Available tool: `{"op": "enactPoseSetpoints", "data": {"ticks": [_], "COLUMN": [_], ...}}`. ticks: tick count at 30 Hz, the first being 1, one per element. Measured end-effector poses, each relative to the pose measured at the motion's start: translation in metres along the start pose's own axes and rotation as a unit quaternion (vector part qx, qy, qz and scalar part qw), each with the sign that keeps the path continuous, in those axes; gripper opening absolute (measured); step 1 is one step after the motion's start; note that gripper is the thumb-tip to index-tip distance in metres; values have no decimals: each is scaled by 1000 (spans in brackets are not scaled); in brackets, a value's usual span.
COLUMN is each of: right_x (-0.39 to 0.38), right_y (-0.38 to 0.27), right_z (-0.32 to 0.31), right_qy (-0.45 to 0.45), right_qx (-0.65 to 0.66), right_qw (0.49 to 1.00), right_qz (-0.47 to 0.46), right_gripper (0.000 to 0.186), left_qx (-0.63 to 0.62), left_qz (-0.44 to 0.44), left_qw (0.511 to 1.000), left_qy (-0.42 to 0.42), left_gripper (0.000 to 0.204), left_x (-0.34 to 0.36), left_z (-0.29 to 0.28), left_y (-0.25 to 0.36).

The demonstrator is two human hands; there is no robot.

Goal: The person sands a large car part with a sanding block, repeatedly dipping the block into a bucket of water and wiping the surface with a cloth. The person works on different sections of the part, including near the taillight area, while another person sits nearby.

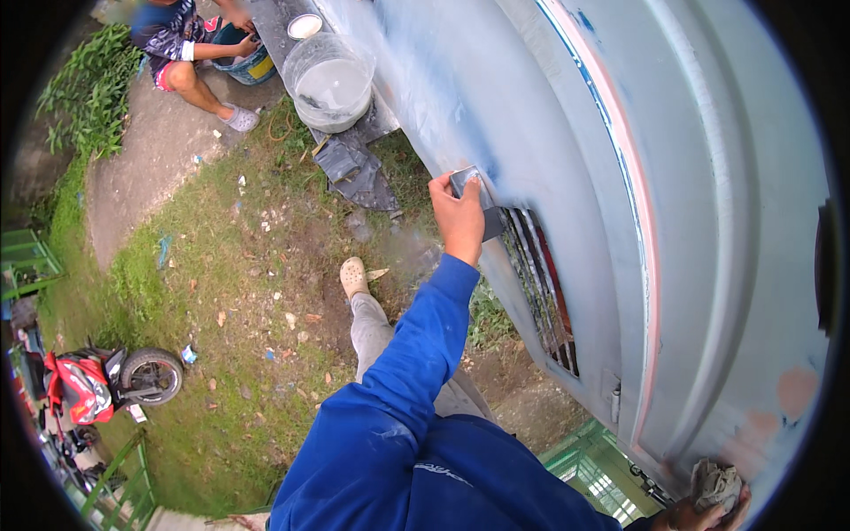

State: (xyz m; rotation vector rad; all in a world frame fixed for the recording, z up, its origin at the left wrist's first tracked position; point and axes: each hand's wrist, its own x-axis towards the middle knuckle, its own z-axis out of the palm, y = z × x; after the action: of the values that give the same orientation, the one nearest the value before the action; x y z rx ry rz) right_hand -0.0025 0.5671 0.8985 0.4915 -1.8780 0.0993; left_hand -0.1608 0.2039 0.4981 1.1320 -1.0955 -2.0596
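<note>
My left hand point(459, 219) is closed on a dark grey sheet of sandpaper point(492, 224), pressed to the panel's lower edge. Part of the sheet is hidden under the fingers. Grey-blue paint with white and blue patches covers the large curved panel point(567, 168), and a slatted vent point(540, 288) sits just beside this hand. At the lower right, my right hand point(699, 515) is partly cut off by the rim of the view. Its fingers are closed around a crumpled grey cloth point(715, 485) against the panel.
A clear bucket of cloudy water point(332, 84) stands on a plank by dark sheets point(350, 168). Another person point(181, 53) crouches with hands at a dark bucket point(248, 62). A red motorcycle point(84, 389) stands left, on grassy ground with litter.
</note>
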Motion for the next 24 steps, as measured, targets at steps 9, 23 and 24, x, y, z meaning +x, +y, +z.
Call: {"op": "enactPoseSetpoints", "data": {"ticks": [9, 23, 24], "right_x": [2, 7, 6], "right_y": [-7, -2, 1], "right_z": [-6, -5, -4], "right_qy": [-11, -13, -12], "right_qx": [-14, -5, -2], "right_qw": [1000, 1000, 1000], "right_qz": [-6, -8, -6], "right_gripper": [43, 43, 44], "left_qx": [-21, 48, 35], "left_qz": [-29, 8, 18], "left_qw": [999, 999, 999], "left_qy": [5, -2, -2], "left_gripper": [36, 37, 38], "left_x": [8, 3, 8], "left_z": [-4, -3, -4], "left_y": [-5, -14, -14]}}
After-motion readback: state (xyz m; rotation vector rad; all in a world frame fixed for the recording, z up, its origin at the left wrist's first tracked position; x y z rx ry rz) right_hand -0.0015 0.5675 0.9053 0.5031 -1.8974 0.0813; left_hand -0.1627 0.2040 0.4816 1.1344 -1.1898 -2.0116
